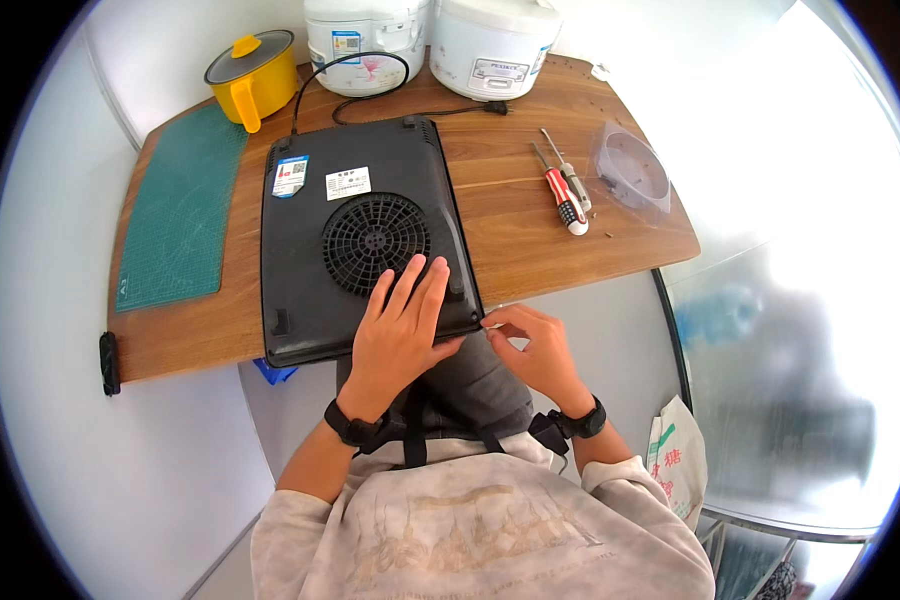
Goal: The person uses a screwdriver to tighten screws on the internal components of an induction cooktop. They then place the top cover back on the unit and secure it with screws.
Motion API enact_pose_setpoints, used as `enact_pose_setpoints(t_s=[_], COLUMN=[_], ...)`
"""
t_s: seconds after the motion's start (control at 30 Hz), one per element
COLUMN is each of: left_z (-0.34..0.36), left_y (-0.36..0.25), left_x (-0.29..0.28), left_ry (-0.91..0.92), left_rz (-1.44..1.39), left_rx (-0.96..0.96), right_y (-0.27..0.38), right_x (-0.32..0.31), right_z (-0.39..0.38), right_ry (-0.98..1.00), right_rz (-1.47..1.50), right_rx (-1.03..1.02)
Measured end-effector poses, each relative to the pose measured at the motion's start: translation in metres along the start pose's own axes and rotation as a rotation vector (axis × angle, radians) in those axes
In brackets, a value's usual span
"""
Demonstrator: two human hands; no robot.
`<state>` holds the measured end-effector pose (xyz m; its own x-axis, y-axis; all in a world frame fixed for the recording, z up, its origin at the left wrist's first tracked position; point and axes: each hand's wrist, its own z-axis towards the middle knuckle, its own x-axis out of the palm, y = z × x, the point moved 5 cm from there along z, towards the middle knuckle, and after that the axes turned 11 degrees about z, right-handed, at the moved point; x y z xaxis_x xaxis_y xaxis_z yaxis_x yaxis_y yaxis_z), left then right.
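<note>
A black induction cooker (305, 245) lies upside down on the table, its round fan grille (375, 240) and two labels facing up. My left hand (398, 335) rests flat on its near part, fingers spread and fingertips by the grille's near right side. At the near right corner of the cooker, my right hand (533, 345) is closed in a pinch. Something small and thin, pale or metallic, shows at its fingertips, but its kind cannot be made out.
A green cutting mat (180, 205) lies left of the cooker. Behind stand a yellow pot (260, 85) and two white rice cookers (365, 45) (492, 50); a black power cord (355, 97) loops there. Right are a red-and-white screwdriver (565, 200), a grey-handled screwdriver (574, 180) and a clear plastic container (632, 175).
</note>
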<state>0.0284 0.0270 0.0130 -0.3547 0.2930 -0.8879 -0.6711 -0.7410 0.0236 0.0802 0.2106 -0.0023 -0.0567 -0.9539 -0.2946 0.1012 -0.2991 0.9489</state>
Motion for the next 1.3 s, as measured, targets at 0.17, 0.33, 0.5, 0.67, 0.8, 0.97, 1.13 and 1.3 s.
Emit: enact_pose_setpoints(t_s=[0.17,0.33,0.5,0.67,0.8,0.97,1.13,1.3], left_z=[0.000,0.003,0.000,0.004,0.006,0.008,0.010,0.007], left_y=[0.000,0.000,0.002,0.000,0.002,0.003,0.003,0.004], left_x=[0.001,0.004,0.006,0.006,0.007,0.014,0.017,0.021], left_ry=[-0.002,-0.006,-0.006,0.017,0.033,0.039,-0.010,-0.035], left_rz=[0.022,0.032,0.037,0.029,0.028,0.026,0.012,0.015], left_rx=[0.011,-0.006,-0.029,-0.029,-0.033,-0.037,-0.041,-0.042], right_y=[0.009,0.013,0.014,0.012,0.002,0.003,0.007,-0.014], right_x=[0.009,0.012,0.010,0.010,0.004,-0.008,-0.066,-0.117], right_z=[-0.009,-0.009,0.002,0.005,0.007,0.008,0.024,0.058], right_ry=[-0.035,-0.073,-0.045,-0.091,-0.038,0.099,-0.260,-0.468], right_rz=[-0.155,-0.202,-0.279,-0.257,-0.068,-0.169,-0.288,-0.700], right_rx=[-0.093,-0.172,-0.171,-0.170,-0.117,-0.140,-0.064,0.057])
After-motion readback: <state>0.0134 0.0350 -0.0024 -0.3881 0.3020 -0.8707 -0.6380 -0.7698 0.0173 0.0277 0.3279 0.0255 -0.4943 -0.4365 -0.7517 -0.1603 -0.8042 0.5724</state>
